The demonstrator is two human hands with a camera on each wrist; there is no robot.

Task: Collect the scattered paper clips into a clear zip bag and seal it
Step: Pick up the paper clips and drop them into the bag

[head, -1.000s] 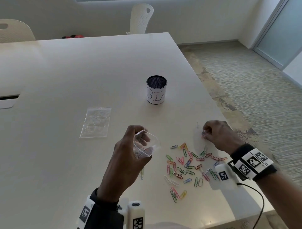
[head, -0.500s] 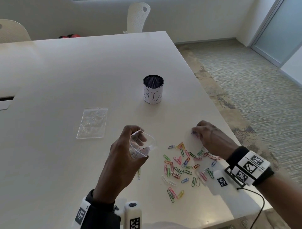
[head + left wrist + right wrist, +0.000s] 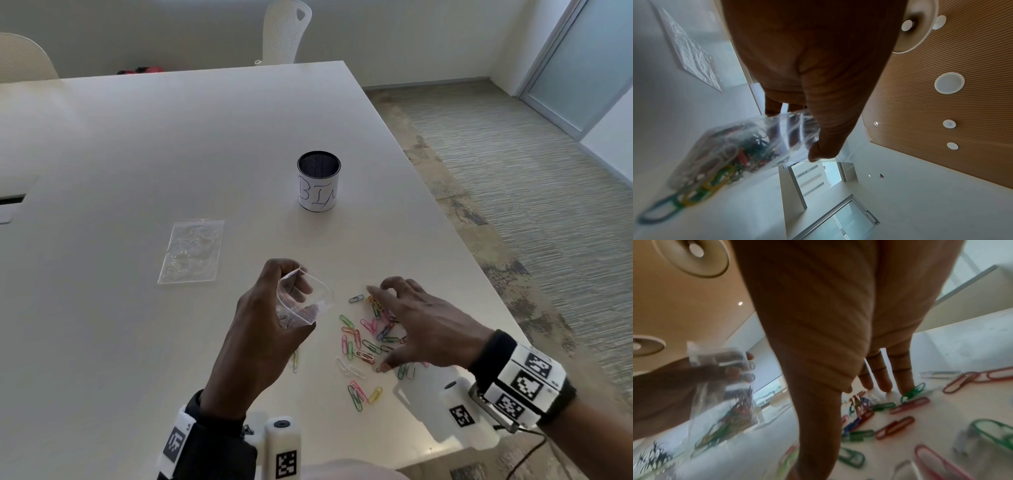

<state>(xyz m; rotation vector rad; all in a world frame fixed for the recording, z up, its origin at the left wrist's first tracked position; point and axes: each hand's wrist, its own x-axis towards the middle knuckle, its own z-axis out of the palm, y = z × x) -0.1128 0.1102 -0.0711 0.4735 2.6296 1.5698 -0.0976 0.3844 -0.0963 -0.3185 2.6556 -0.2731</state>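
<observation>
My left hand (image 3: 274, 308) holds a small clear zip bag (image 3: 301, 301) upright above the table, its mouth held open toward the right. In the left wrist view the bag (image 3: 740, 146) has several coloured clips in its bottom, and my thumb (image 3: 824, 146) presses on its rim. Many coloured paper clips (image 3: 363, 342) lie scattered on the white table just right of the bag. My right hand (image 3: 411, 322) hovers spread over them, holding nothing. In the right wrist view its fingertips (image 3: 904, 382) touch down among the clips (image 3: 894, 426).
A black mesh cup labelled BIN (image 3: 318, 181) stands behind the clips. A second clear bag (image 3: 191, 251) lies flat to the left. The table edge (image 3: 486, 274) runs close to the right of the clips. White chairs stand at the far side.
My right hand moved left from the far right edge of the pile, where its fingers were curled together, and now lies spread over the clips. The left hand still holds the bag.
</observation>
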